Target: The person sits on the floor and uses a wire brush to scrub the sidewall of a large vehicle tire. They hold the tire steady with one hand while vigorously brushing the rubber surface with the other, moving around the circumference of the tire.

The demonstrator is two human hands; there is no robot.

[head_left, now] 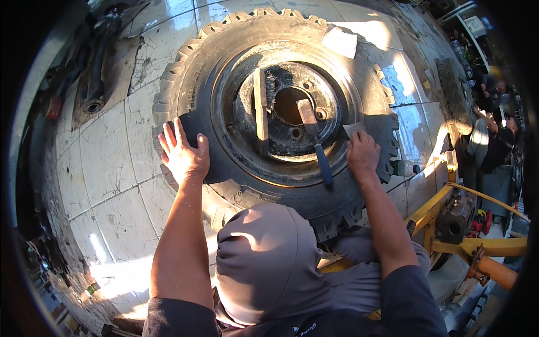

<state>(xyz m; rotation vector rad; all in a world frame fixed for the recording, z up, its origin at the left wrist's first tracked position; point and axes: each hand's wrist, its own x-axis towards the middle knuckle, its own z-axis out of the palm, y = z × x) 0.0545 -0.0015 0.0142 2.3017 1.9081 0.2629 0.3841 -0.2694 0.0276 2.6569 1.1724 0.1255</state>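
Note:
A large tyre (pixel 193 90) with chunky tread lies flat on the floor in front of me, mounted on a worn steel wheel rim (pixel 286 171). My left hand (pixel 185 153) rests on the left sidewall, fingers spread and holding nothing. On the right sidewall, by the rim's edge, my right hand (pixel 364 151) has its fingers closed on a small pale sheet (pixel 352 130) that looks like sandpaper. Across the wheel's middle lie a wooden-handled wire brush (pixel 261 106) and a flat scraper (pixel 323 163) with a blue handle. Another pale sheet (pixel 339 41) sits on the tyre's far right.
Cracked white tiles (pixel 115 163) surround the tyre. At right stands a yellow metal frame (pixel 488 247), with a plastic bottle (pixel 404 168) between it and the tyre. A dark metal shaft (pixel 96 78) lies on cardboard at far left. Another person (pixel 497 121) is at the far right.

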